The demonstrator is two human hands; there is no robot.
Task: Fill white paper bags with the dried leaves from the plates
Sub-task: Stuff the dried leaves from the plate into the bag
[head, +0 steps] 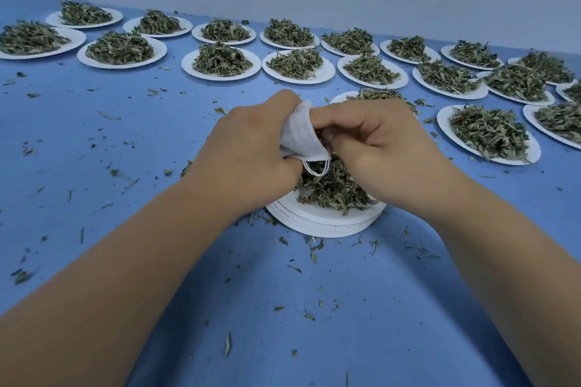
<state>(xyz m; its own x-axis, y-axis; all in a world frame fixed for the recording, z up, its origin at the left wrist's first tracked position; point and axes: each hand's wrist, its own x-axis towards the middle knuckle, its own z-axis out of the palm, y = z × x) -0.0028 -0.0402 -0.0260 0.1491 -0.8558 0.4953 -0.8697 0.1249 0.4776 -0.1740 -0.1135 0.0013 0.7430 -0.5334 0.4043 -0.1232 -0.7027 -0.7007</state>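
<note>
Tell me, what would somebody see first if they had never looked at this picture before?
Two bare hands meet in the middle: the left hand clutches a small white paper bag while the right hand pinches its mouth, over a stack of paper plates holding dried leaves. Behind them, rows of leaf-heaped plates run across the blue table, which is sprinkled with crumbs of leaf.

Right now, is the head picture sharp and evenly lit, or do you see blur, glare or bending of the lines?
Head view: soft, even light, no glare; faint shadows under the left hand and right hand. The white bag and the leaves are fairly sharp; the far plates look softer. The wide lens bends the table edge and stretches the forearms.
</note>
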